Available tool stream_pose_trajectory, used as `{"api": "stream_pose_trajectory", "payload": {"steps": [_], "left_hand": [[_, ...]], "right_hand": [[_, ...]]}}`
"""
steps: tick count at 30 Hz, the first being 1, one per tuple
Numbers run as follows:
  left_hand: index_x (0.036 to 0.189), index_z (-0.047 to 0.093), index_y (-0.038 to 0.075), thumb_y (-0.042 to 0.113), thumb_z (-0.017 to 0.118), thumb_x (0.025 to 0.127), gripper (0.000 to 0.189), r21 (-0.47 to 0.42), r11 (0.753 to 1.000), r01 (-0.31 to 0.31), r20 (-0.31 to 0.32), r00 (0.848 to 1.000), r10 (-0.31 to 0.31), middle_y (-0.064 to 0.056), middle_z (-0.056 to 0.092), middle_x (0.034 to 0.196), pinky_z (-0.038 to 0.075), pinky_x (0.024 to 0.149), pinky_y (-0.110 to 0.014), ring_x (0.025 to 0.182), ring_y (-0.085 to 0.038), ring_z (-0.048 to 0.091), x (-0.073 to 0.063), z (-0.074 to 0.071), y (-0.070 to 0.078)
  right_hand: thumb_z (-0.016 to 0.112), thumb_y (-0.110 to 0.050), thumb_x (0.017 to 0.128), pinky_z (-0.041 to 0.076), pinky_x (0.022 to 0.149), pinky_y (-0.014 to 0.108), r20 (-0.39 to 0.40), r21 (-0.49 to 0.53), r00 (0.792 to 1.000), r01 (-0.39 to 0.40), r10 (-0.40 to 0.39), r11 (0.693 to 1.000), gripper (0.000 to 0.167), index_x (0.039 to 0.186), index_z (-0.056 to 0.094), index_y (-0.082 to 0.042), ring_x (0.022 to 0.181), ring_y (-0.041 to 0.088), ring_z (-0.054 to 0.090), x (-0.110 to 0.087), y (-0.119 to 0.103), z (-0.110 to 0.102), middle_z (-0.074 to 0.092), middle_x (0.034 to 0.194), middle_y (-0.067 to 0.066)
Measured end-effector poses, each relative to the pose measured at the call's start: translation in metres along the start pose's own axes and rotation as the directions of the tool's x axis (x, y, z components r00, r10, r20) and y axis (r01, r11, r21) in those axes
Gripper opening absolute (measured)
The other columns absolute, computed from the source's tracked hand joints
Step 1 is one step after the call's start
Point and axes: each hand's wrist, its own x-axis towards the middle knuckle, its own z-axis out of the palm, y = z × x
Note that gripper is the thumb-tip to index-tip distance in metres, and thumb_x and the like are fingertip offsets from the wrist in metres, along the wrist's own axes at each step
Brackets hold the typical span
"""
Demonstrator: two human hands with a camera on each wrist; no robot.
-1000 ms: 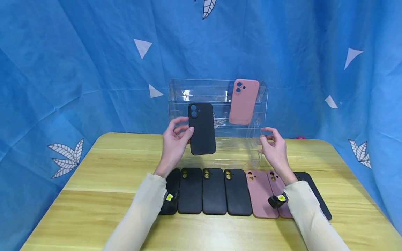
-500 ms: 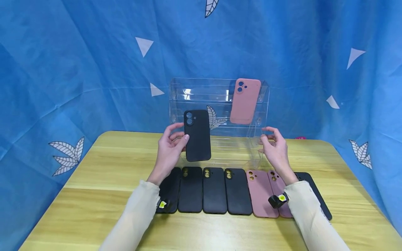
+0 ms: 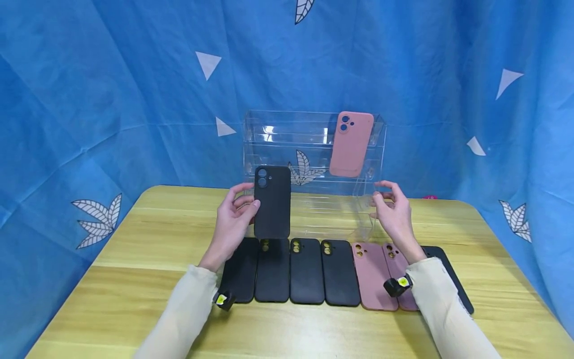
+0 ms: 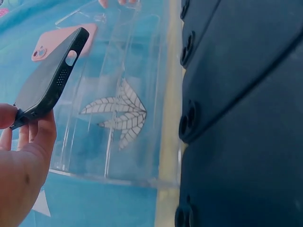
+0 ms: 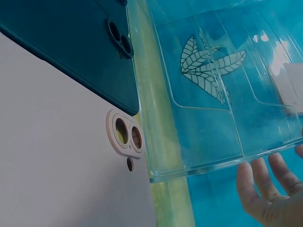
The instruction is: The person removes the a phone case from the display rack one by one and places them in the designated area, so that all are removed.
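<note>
My left hand (image 3: 230, 219) pinches a black phone case (image 3: 272, 204) by its left edge, thumb in front and fingers behind. The case hangs upright in front of a clear acrylic display stand (image 3: 314, 113), its camera cutouts at the top left. In the left wrist view the same black case (image 4: 49, 80) tilts away from the thumb. My right hand (image 3: 394, 212) is at the stand's right side, holding no case; in the right wrist view its fingertips are right at the stand's edge (image 5: 213, 168). A pink phone case (image 3: 351, 147) leans upright on the stand's upper right tier.
Several phone cases lie in a row on the wooden table (image 3: 134, 239) before the stand: black ones (image 3: 307, 274) at left and middle, pink ones (image 3: 375, 279) right of them, and a dark one (image 3: 453, 279) at the far right. Behind hangs a blue curtain (image 3: 134, 75).
My left hand has drawn the black case down and left, away from the stand's middle, so it overlaps the row's top edge. My right hand stays at the stand's side.
</note>
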Motion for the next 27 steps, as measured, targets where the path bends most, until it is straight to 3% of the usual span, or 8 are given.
{"api": "stream_pose_trajectory", "payload": {"steps": [6,11,15,21,27], "left_hand": [[0.142,0.052,0.014,0.007,0.061,0.101,0.042,0.012,0.999,0.031,-0.021,0.999,-0.031,0.002,0.066,0.106,0.061,0.077,-0.022,0.087,-0.007,0.07,-0.005,-0.014,-0.003],[0.141,0.051,0.015,0.008,0.059,0.102,0.04,0.01,0.998,0.058,-0.022,0.998,-0.057,0.002,0.066,0.106,0.061,0.077,-0.024,0.087,-0.009,0.07,-0.009,-0.025,-0.006],[0.141,0.052,0.012,0.009,0.059,0.103,0.039,0.046,0.997,0.068,-0.036,0.997,-0.066,0.003,0.067,0.105,0.059,0.076,-0.022,0.086,-0.008,0.071,-0.012,-0.034,-0.008],[0.14,0.053,0.012,0.01,0.06,0.102,0.039,0.1,0.989,0.109,-0.061,0.993,-0.104,0.006,0.066,0.104,0.058,0.075,-0.02,0.087,-0.006,0.07,-0.017,-0.049,-0.01],[0.142,0.052,0.016,0.016,0.061,0.103,0.04,0.162,0.976,0.146,-0.044,0.989,-0.141,0.002,0.065,0.108,0.058,0.073,-0.021,0.085,-0.007,0.069,-0.024,-0.063,-0.011]], "right_hand": [[0.043,-0.031,0.106,0.063,0.069,0.025,-0.004,-0.003,1.0,0.003,-0.003,1.0,0.043,0.145,0.049,-0.014,0.1,0.02,0.068,0.001,0.001,0.0,0.057,0.114,0.006],[0.043,-0.03,0.106,0.062,0.068,0.024,-0.004,-0.012,1.0,0.011,-0.011,1.0,0.044,0.146,0.048,-0.013,0.101,0.021,0.069,0.0,0.001,0.0,0.057,0.114,0.007],[0.043,-0.031,0.106,0.063,0.069,0.025,0.003,-0.008,1.0,0.01,-0.01,1.0,0.043,0.146,0.048,-0.014,0.102,0.023,0.068,0.0,0.001,0.0,0.057,0.114,0.006],[0.043,-0.031,0.106,0.063,0.07,0.026,0.009,-0.001,1.0,0.014,-0.014,1.0,0.043,0.146,0.048,-0.014,0.099,0.015,0.068,0.0,0.001,-0.001,0.056,0.114,0.007],[0.043,-0.03,0.106,0.063,0.069,0.025,0.005,-0.003,1.0,0.011,-0.011,1.0,0.043,0.145,0.048,-0.014,0.101,0.021,0.069,0.0,0.0,-0.001,0.057,0.115,0.007]]}}
